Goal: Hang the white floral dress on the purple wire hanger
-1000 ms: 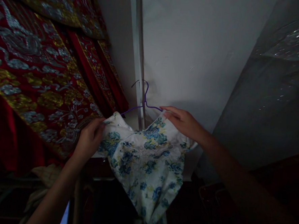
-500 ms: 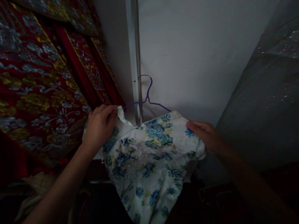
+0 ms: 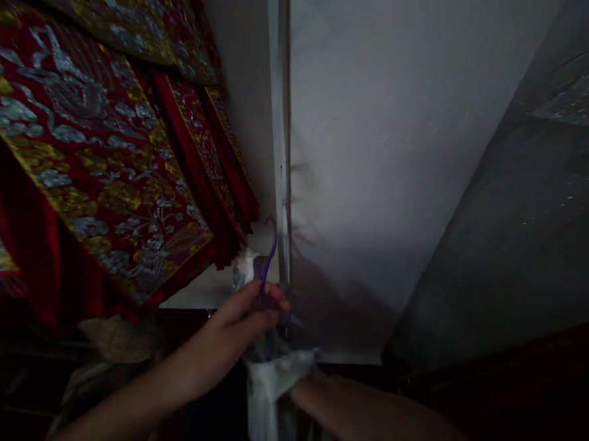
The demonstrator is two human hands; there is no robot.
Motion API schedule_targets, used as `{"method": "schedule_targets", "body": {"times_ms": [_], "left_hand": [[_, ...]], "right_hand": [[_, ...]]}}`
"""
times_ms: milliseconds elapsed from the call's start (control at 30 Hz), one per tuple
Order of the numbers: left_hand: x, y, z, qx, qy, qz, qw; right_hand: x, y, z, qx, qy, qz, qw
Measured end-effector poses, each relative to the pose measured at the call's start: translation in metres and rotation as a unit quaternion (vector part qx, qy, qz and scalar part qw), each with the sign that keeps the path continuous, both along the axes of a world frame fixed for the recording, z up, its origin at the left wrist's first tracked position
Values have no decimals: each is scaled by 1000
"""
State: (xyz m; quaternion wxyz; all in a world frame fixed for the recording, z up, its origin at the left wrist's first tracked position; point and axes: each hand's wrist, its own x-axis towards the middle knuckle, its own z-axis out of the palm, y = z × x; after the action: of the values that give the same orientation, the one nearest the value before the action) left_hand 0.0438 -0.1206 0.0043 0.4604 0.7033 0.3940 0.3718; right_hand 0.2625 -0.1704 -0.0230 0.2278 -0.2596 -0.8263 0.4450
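Note:
My left hand [image 3: 242, 320] is closed around the purple wire hanger [image 3: 271, 252], just below its hook. The hanger is turned nearly edge-on. A white top with blue flowers [image 3: 263, 398] hangs on it, bunched and seen from the side. Part of the white cloth also shows beyond my left hand, near the wall. My right hand [image 3: 316, 398] is at the near shoulder of the top, low in the view. It grips the cloth there, though its fingertips are partly hidden and blurred.
A metal strip [image 3: 281, 113] runs down the pale wall [image 3: 368, 152] behind the hanger. Red cloth with gold and silver embroidery [image 3: 109, 149] hangs at the left. Grey sheeting [image 3: 534, 215] covers the right side. A light crumpled item [image 3: 117, 339] lies low at the left.
My left hand has moved from the top's shoulder to the hanger's neck. The hanger and top have dropped lower and turned edge-on. My right hand has moved down and left.

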Motion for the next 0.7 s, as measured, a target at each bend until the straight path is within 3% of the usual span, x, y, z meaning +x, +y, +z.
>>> {"method": "schedule_targets", "body": {"times_ms": [100, 200, 300, 367, 400, 433, 467, 600, 700], "left_hand": [[-28, -14, -3, -25, 23, -23, 999], [-62, -16, 1, 55, 131, 31, 989], [-89, -5, 6, 164, 183, 89, 965], [-99, 7, 11, 208, 176, 116, 955], [-100, 14, 13, 224, 173, 123, 951], [-101, 20, 16, 244, 172, 129, 946], [-99, 26, 19, 269, 171, 137, 938], [-82, 45, 27, 389, 174, 183, 886], [-65, 54, 27, 426, 207, 215, 854]], "right_hand": [[-19, 14, 0, -15, 58, -9, 998], [-20, 36, -16, 63, 142, -151, 976], [-5, 64, -33, 233, 164, -349, 892], [9, 81, -40, 318, 152, -437, 827], [17, 88, -41, 331, 151, -460, 810], [25, 93, -40, 319, 158, -466, 810], [31, 95, -38, 286, 170, -453, 827], [43, 82, -20, 96, 173, -290, 936], [38, 61, -10, 54, 161, -256, 952]]}}
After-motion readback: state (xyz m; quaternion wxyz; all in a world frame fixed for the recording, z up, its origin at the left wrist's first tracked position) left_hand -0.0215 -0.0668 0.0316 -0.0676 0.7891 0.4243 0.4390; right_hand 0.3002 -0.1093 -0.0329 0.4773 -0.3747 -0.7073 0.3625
